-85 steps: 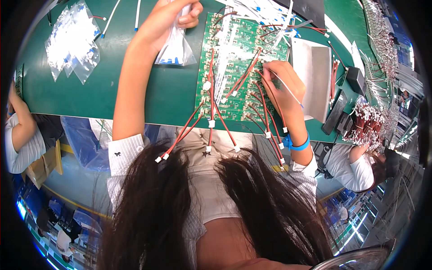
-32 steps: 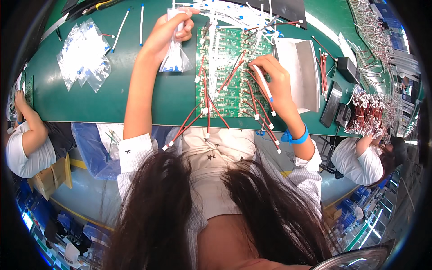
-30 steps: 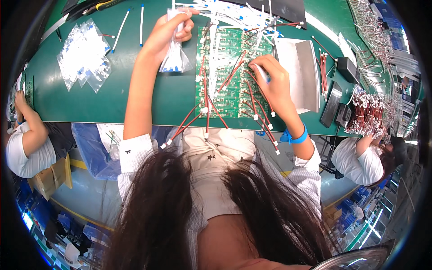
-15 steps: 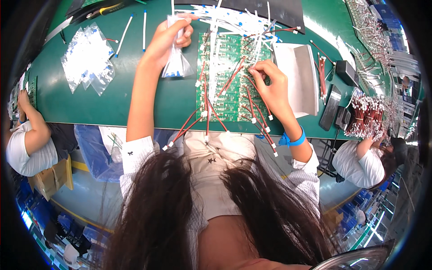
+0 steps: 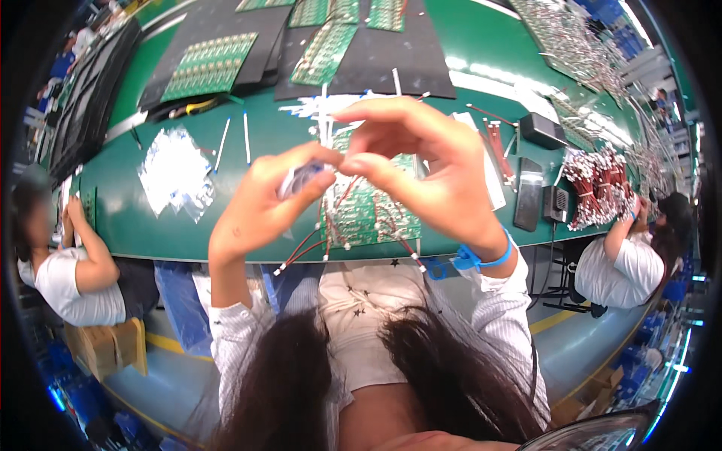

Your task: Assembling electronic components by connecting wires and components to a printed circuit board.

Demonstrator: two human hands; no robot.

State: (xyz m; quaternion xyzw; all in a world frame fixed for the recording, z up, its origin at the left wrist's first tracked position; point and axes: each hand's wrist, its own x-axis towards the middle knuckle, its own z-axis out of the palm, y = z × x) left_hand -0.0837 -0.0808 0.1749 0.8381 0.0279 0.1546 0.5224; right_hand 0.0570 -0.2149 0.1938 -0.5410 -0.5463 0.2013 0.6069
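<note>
In front of me, above the green circuit board panel, my two hands meet. My left hand is closed around a small clear plastic bag with something bluish inside. Its fingertips touch those of my right hand, whose thumb and index finger curve apart; I make out nothing held there. Red-and-black wires with white connectors lie across the panel and hang past the table's near edge. Behind my hands are white flat cables with blue ends, partly hidden.
Filled clear bags lie at left beside two loose flat cables. More board panels rest on black mats at the back. At right are a dark phone-like slab, a black box and wire bundles. People sit at both sides.
My left hand has come nearer with the plastic bag. My right hand has left the wires on the panel and risen to meet it. The view has shifted, showing more of the table's far side.
</note>
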